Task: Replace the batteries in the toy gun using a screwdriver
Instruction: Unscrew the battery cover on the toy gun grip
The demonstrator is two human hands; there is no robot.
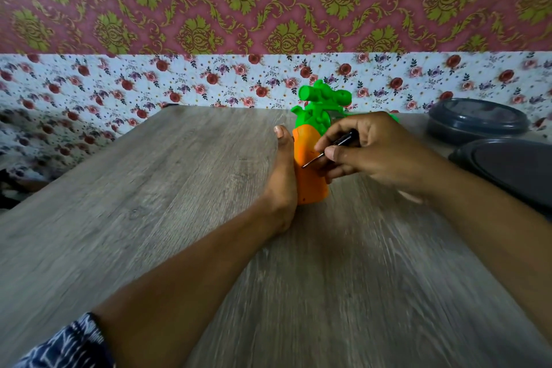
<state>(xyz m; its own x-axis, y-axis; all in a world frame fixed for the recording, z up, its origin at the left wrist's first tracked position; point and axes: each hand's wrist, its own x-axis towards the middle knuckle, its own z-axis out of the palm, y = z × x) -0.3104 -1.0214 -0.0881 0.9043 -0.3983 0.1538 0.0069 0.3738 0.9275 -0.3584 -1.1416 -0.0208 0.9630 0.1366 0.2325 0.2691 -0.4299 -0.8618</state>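
In the head view the toy gun [310, 155] stood near the middle of the wooden table [149, 218], its orange grip toward the person and its green top toward the floral wall covering [119, 84] behind it. The left hand [282, 185] pressed against the gun's left side with the thumb lying straight along the orange grip, its other fingers hidden behind the gun, while the right hand [367, 152] on the gun's right side pinched a black-handled screwdriver [331, 148] between thumb and curled fingers, the metal tip touching the orange grip. Well to the right of the gun, two dark lidded containers [478, 122] sat on the table, and a patterned sleeve [68, 343] showed at the left arm's near end
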